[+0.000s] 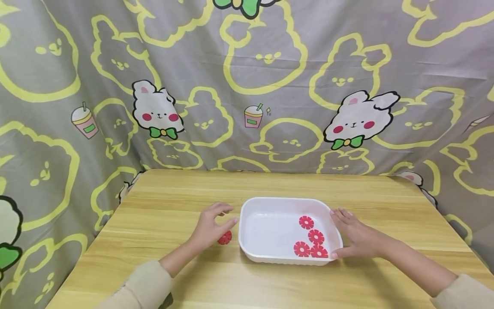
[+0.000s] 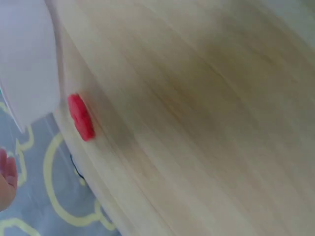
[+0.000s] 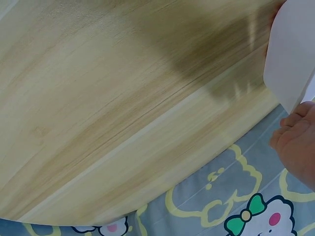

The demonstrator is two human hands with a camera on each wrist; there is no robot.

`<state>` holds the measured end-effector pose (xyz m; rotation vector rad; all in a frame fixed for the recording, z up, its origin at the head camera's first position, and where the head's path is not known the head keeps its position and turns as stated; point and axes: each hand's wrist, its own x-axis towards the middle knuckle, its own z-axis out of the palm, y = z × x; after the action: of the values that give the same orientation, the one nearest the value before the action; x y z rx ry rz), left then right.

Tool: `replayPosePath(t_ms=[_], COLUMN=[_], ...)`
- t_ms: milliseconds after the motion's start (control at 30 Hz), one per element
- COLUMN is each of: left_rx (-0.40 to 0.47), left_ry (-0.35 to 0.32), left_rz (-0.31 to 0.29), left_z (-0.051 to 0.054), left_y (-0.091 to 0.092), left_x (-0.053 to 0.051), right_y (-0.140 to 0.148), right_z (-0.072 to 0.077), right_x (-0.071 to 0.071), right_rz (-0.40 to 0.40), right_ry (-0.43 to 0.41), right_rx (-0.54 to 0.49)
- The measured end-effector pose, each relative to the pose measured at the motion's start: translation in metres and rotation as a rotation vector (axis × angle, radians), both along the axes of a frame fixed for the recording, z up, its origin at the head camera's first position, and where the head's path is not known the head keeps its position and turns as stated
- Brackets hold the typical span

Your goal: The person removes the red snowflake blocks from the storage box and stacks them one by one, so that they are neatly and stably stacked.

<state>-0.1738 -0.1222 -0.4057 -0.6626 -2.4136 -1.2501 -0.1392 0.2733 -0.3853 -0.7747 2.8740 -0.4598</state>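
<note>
A white rectangular tray (image 1: 266, 259) stands on the wooden table with several red notched discs (image 1: 316, 237) in its right part. My right hand (image 1: 356, 236) touches the tray's right side, fingers at the far part and thumb at the near corner; the right wrist view shows this hand (image 3: 299, 142) at the white wall (image 3: 290, 64). Left of the tray, my left hand (image 1: 210, 225) is held with bent, spread fingers and nothing seen in them. One red disc (image 1: 225, 237) lies on the table under its thumb side, and shows beside the tray in the left wrist view (image 2: 81, 117).
The wooden table (image 1: 193, 274) reaches back to a grey curtain (image 1: 239, 141) printed with yellow outlines and white rabbits. That curtain also hangs along the left and right sides.
</note>
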Motion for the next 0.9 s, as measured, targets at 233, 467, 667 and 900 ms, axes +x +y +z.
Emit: replayPosePath(t_ms=[233,467,667,900], left_rx=[0.055,0.043,-0.002,-0.089], left_ry=[-0.033,-0.041,-0.103,-0.204], left_rz=[-0.087,-0.188,-0.256,-0.328], left_z=[0.003,0.001,-0.004,-0.004], left_y=[0.027,0.055,0.075,0.094], left_x=[0.0,-0.004,-0.004,-0.005], right_y=[0.0,0.0,0.0,0.0], right_z=[-0.003,-0.002,-0.002,0.0], right_x=[-0.001,0.0,0.0,0.0], right_rz=[0.012,0.001,0.004,-0.001], right_ry=[0.017,0.007,0.002,0.003], right_rx=[-0.013,-0.002,-0.01,-0.013])
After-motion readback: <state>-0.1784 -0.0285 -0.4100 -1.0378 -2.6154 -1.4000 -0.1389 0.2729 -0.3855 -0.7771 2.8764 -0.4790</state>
